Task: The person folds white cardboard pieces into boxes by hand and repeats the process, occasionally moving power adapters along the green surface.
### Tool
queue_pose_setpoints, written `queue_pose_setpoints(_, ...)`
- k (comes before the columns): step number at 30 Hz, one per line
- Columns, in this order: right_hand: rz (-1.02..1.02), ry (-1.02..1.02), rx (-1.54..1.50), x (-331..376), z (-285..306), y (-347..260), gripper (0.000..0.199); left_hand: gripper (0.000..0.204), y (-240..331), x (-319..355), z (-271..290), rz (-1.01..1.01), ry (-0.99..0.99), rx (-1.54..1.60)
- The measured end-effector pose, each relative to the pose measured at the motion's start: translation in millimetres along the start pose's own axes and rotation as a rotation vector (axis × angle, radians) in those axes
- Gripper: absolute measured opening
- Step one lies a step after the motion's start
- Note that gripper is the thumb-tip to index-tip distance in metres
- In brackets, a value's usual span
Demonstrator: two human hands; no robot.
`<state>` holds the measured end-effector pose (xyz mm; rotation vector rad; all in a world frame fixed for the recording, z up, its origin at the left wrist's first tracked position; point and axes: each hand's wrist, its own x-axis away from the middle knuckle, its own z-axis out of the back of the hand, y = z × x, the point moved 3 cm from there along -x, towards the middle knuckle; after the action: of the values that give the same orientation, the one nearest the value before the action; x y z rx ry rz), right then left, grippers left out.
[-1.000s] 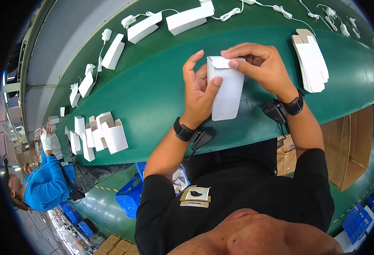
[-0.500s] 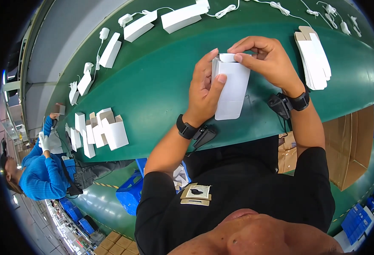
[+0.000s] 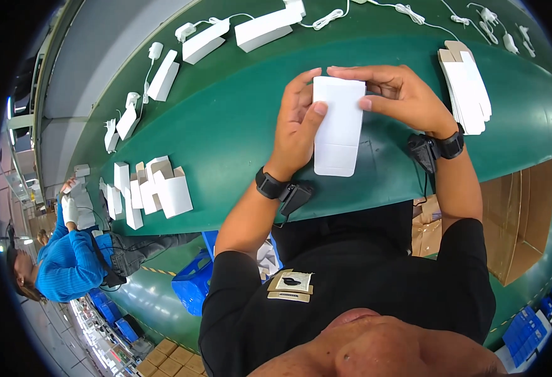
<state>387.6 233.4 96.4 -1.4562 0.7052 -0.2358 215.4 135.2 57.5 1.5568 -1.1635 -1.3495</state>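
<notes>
Head view: held a white box over the green table, between left hand and right hand, with the creased end panel toward the body. Lost from sight the small flap at the far end, visible half a second earlier. Shifted the right thumb from that flap to the box's right edge and straightened the right index finger along the far edge. Kept the left thumb on the front face near the left edge, other fingers curled alongside. Spread the fingers of both hands no wider than the box, holding it from both sides. Brought both forearms in from below, elbows out, black straps around the wrists. Left unmoved the stack of flat cartons at right and the open cartons at left.
</notes>
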Motion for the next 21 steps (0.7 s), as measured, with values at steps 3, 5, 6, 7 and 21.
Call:
queue_pose_setpoints(3, -0.177, -0.077, -0.029, -3, 1, 0, 0.036, 0.046, -3, 1, 3, 0.056, 0.049, 0.084)
queue_pose_setpoints(5, -0.098, -0.106, 0.074, -7, 4, -1, 0.037, 0.046, -5, 1, 8, 0.060, 0.043, 0.084)
queue_pose_setpoints(6, -0.023, -0.140, 0.177, -9, 5, -1, 0.039, 0.045, -5, 1, 11, 0.065, 0.045, 0.087)
queue_pose_setpoints(7, 0.049, -0.172, 0.281, -9, 5, 0, 0.040, 0.045, -6, 0, 13, 0.072, 0.046, 0.089)
queue_pose_setpoints(21, -0.116, 0.454, 1.381, 81, 79, -64, 0.060, 0.028, -39, -97, 84, 0.248, 0.508, 0.200)
